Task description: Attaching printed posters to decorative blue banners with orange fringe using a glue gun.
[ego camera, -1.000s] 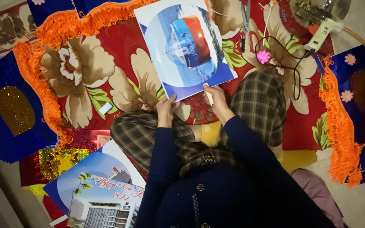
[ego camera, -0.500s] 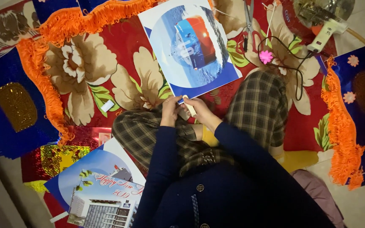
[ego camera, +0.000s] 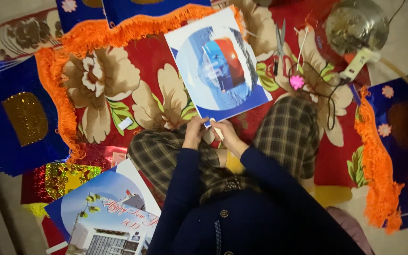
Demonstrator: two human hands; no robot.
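— What do the hands hold?
— The left hand (ego camera: 195, 133) and right hand (ego camera: 226, 133) both pinch the near edge of a printed poster sheet (ego camera: 216, 66), fingers closed on it.
— Where does it lie?
— Spread on the red floral blanket (ego camera: 119, 89), scissors (ego camera: 279, 45) beside it.

A large printed poster (ego camera: 217, 66), white-edged with a blue circular picture and a red-orange patch, lies on the red flowered blanket (ego camera: 142, 61). Well below-left of it sits another blue poster (ego camera: 107, 212) showing a white building.
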